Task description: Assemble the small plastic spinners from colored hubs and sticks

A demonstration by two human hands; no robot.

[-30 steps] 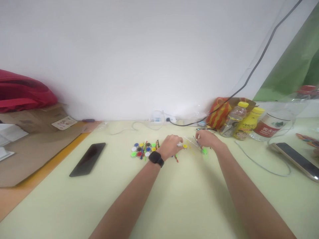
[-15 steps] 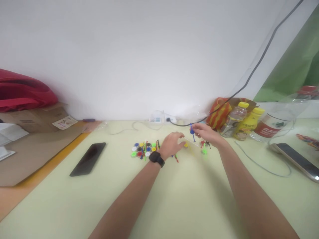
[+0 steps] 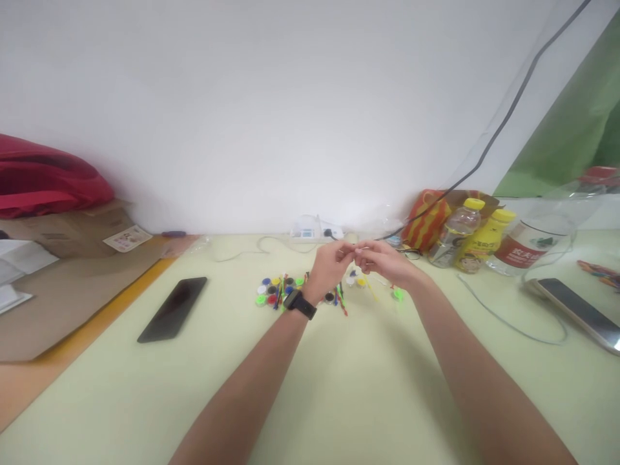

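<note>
My left hand [image 3: 333,263] and my right hand [image 3: 380,259] meet fingertip to fingertip above the table, both pinched closed. Whatever sits between their fingers is too small and hidden to make out. Below and left of them lie several coloured discs, among them a green disc [image 3: 261,300] and a blue one [image 3: 266,281], with thin coloured sticks across them. Under the hands are a black disc [image 3: 330,297] and a yellow disc [image 3: 361,283]. A green piece [image 3: 398,294] lies below my right hand.
A black phone [image 3: 172,309] lies at the left, near a cardboard box [image 3: 62,232]. Behind the hands is a white power strip [image 3: 306,231]. Bottles, including a yellow one [image 3: 484,242], a cable [image 3: 508,326] and another phone [image 3: 581,313] are at the right.
My left hand has lifted slightly and its fingers have closed. My right hand has moved left to meet it. The blue stick piece it held is no longer visible.
</note>
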